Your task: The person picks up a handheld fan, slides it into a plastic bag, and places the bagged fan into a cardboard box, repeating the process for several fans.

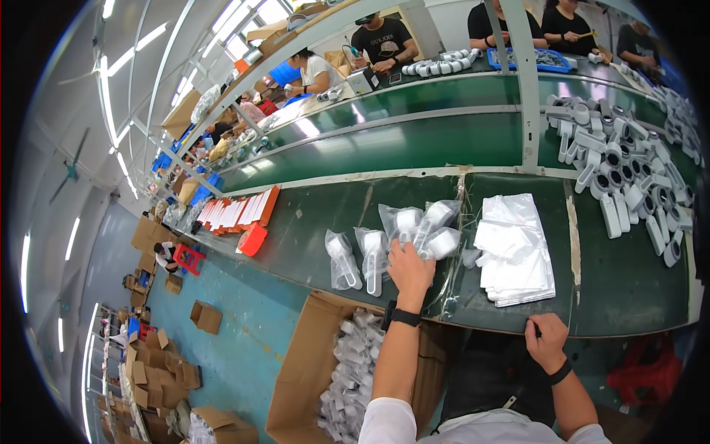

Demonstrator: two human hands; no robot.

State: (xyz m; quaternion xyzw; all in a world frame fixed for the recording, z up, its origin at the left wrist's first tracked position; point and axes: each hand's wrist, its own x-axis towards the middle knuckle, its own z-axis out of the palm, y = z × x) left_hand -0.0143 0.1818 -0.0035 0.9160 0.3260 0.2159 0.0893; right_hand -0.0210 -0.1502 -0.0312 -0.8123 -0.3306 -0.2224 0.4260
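My left hand (pixel 410 270) is closed around the lower ends of a cluster of white round-headed handheld devices (pixel 442 243) in clear plastic bags; its fingertips are partly hidden. Two more bagged devices (pixel 342 260) lie side by side to the left of it on the dark green bench. At the bench's front edge, my right hand (pixel 547 340) rests with its fingers curled in and nothing visible in them. Between the hands and farther in lies a stack of flat white plastic bags (pixel 516 255).
Unbagged grey-white devices (pixel 617 166) are heaped at the right. An open cardboard box (pixel 299 370) below the bench holds many bagged devices. Orange boxes with white sheets (pixel 240 211) lie at the far left. Beyond a metal post (pixel 529 96), people work along a green conveyor (pixel 384 137).
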